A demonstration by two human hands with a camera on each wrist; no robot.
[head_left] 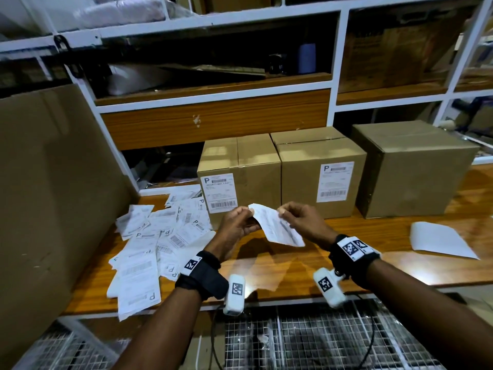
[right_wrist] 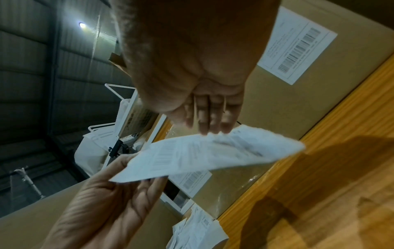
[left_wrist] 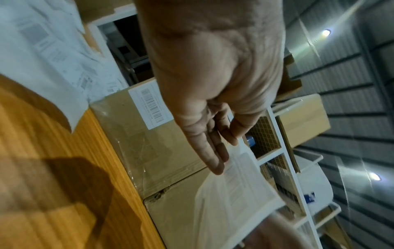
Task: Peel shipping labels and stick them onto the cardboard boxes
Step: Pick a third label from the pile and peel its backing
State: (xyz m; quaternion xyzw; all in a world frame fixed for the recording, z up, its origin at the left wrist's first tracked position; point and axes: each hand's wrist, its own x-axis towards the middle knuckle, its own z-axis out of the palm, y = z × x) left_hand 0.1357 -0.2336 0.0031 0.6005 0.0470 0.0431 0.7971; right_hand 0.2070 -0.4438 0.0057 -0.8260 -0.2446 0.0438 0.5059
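Observation:
I hold one white shipping label sheet [head_left: 277,225] in the air above the wooden table [head_left: 293,265], in front of the boxes. My left hand [head_left: 240,222] pinches its upper left corner and my right hand [head_left: 296,217] pinches its top edge on the right. The same sheet [left_wrist: 234,193] hangs from my left fingers [left_wrist: 211,151] in the left wrist view, and the sheet [right_wrist: 202,155] bends between both hands in the right wrist view. Three cardboard boxes stand behind: the left box [head_left: 256,166] and the middle box [head_left: 301,166] each carry a label, the right box [head_left: 416,166] shows none.
A loose pile of label sheets [head_left: 154,241] covers the table's left part, beside a large cardboard panel [head_left: 53,196]. A blank white sheet [head_left: 440,241] lies at the right. White shelving [head_left: 213,102] rises behind the boxes. Wire mesh [head_left: 320,343] lies below the table's front edge.

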